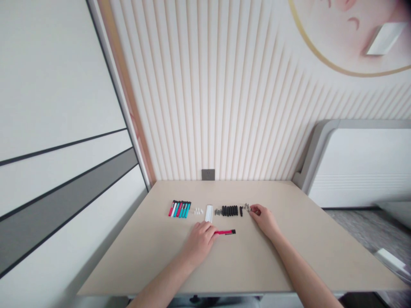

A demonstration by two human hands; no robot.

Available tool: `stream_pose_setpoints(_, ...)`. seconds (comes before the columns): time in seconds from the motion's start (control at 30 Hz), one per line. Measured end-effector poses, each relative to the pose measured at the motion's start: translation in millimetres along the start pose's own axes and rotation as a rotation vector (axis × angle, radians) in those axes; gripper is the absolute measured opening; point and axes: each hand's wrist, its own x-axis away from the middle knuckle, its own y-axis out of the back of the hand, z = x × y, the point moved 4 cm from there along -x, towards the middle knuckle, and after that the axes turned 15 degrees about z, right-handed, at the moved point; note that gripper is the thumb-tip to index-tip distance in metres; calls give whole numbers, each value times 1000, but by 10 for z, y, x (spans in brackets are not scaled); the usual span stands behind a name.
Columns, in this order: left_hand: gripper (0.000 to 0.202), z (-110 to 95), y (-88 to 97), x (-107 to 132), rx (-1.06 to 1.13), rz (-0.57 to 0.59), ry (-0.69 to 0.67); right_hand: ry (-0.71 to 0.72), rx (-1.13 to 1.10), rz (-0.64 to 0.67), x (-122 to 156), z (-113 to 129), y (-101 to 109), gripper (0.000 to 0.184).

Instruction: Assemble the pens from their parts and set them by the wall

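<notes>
My left hand is closed around one end of a pink pen, which lies level just over the table and points right with its black end. My right hand has its thumb and fingers pinched together at a small group of silvery metal pieces; one such piece seems to be at the fingertips, too small to see well. Left of it are a lone black tube-like part and a row of several more black parts. Small grey pieces lie beside that row.
White thin sticks lie near the middle of the beige table. Further left are small white pieces and a row of red, white and teal pen barrels with black ends. A ribbed wall with a socket rises behind.
</notes>
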Motion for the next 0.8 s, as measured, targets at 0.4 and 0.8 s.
stream_pose_setpoints(0.4,14,22,45,-7,60,-50,47,311,-115,24,321,765,-120,35)
stream_pose_setpoints(0.8,16,420,270,-451,278,-112,8,428,-346,107,-83,1512,-475,31)
